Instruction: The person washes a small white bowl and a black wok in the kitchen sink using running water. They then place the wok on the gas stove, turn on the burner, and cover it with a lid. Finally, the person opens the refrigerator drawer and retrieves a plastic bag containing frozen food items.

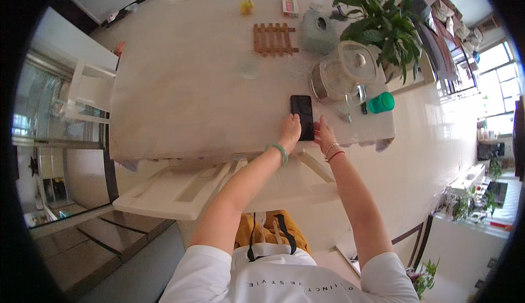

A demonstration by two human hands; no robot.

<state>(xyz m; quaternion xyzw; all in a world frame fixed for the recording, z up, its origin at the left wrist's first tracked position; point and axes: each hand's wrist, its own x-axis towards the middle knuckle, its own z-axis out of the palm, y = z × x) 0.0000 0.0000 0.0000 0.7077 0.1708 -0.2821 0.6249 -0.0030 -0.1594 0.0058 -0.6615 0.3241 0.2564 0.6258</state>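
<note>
A black smartphone lies near the front edge of the table, its dark screen facing up. My left hand grips its lower left side, with the thumb over the edge of the screen. Just beside the phone's right edge is my right hand, its fingers apart; whether the fingertips touch the phone is hard to tell. A green bangle circles my left wrist, and thin bracelets are on my right.
Behind the phone stand a glass pot with a lid, a green cup and a leafy plant. Farther back are a wooden slatted rack, a translucent container and a yellow fruit. White chairs abut the near edge.
</note>
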